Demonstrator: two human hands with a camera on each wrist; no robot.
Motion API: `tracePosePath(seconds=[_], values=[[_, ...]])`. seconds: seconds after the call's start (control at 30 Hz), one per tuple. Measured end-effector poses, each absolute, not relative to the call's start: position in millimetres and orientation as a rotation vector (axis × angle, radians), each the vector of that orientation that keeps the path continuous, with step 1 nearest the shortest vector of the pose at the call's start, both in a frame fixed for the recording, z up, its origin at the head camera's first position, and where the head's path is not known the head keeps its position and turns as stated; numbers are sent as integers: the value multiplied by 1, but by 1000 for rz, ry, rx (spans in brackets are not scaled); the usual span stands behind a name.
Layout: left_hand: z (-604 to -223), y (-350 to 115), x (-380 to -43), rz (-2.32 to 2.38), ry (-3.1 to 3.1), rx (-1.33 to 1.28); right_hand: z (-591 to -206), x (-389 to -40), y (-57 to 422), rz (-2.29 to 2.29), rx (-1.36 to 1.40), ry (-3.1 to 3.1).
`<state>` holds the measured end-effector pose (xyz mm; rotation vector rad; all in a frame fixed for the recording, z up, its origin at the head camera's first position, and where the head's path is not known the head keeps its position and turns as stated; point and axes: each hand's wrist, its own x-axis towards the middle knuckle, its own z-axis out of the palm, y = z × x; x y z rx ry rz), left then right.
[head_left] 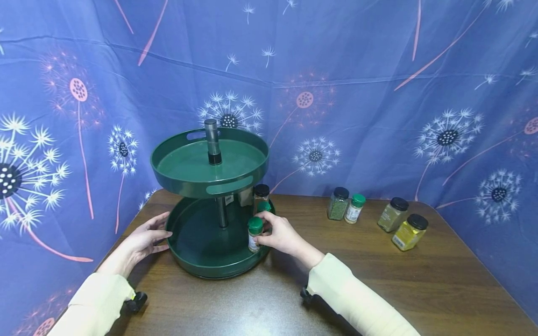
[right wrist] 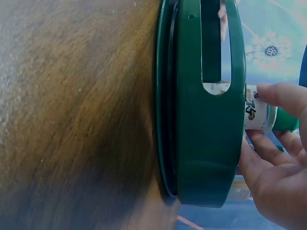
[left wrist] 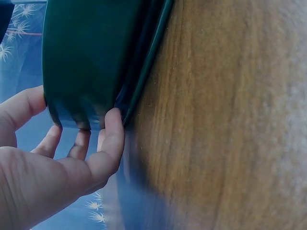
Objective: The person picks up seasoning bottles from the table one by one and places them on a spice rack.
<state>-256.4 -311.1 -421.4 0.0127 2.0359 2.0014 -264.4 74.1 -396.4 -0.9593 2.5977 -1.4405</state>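
Observation:
A two-tier green turntable rack [head_left: 210, 270] stands on the wooden table. My right hand [head_left: 280, 234] pinches a small spice jar [head_left: 254, 233] with a green cap and white label, inside the right rim of the lower tray. In the right wrist view, part of the jar's label [right wrist: 256, 112] shows above the rim and through the handle slot. Just behind it are another green-capped jar [head_left: 264, 206] and a black-capped jar [head_left: 261, 191], partly hidden. My left hand [head_left: 142, 239] touches the lower tray's left outer wall with its fingertips; the left wrist view shows those fingers [left wrist: 114, 127] spread along it.
To the right on the table [head_left: 336, 280] stand a black-capped jar of green herbs [head_left: 337, 205], a green-capped jar [head_left: 354, 210], a greenish black-capped jar [head_left: 392, 217] and a yellow one [head_left: 408, 235]. The upper tray [head_left: 185, 163] overhangs the lower. A blue dandelion-print cloth [head_left: 357, 102] hangs behind.

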Motion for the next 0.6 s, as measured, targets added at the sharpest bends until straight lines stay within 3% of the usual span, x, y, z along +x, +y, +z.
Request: tracePosePath(seconds=[0.27, 0.6], values=[[-420, -311, -255, 2004, 2032, 6, -364, -241, 72, -1433, -980, 2564], [-421, -311, -256, 1993, 2036, 12, -395, -265, 76, -1429, -938, 2572]])
